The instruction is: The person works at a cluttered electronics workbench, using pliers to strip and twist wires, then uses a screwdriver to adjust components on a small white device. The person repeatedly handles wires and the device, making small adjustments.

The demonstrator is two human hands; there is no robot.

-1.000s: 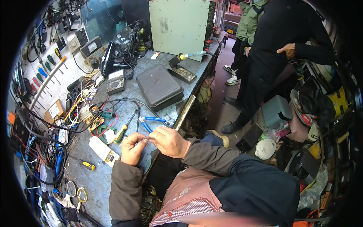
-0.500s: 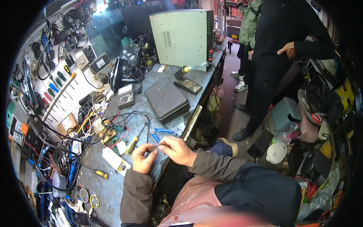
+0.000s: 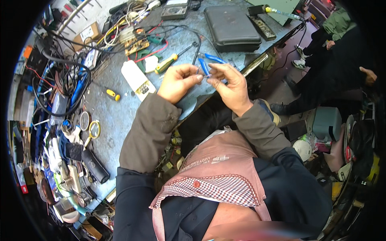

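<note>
My left hand (image 3: 179,83) and my right hand (image 3: 231,86) are raised at the bench's front edge, their fingertips facing each other. Thumb and forefinger are pinched on each; whatever is between them is too small to make out. Just beyond lie blue-handled pliers (image 3: 204,66), partly behind my right fingers. Left of them a yellow-and-green screwdriver (image 3: 166,63) rests on the bench with its shaft pointing away. An open white plastic casing (image 3: 136,77) with small metal parts inside lies beside my left wrist.
The blue-grey workbench (image 3: 110,124) carries a black case (image 3: 231,28), a meter (image 3: 174,11), a circuit board (image 3: 136,44) and tangled cables. A magnifying glass (image 3: 94,129) and a short yellow screwdriver (image 3: 113,94) lie at left. Another person (image 3: 333,64) stands at right.
The view has tipped downward, so the bench sits higher and my apron shows more. My fingertips, close together before, are now slightly apart, and my right hand has turned more upright.
</note>
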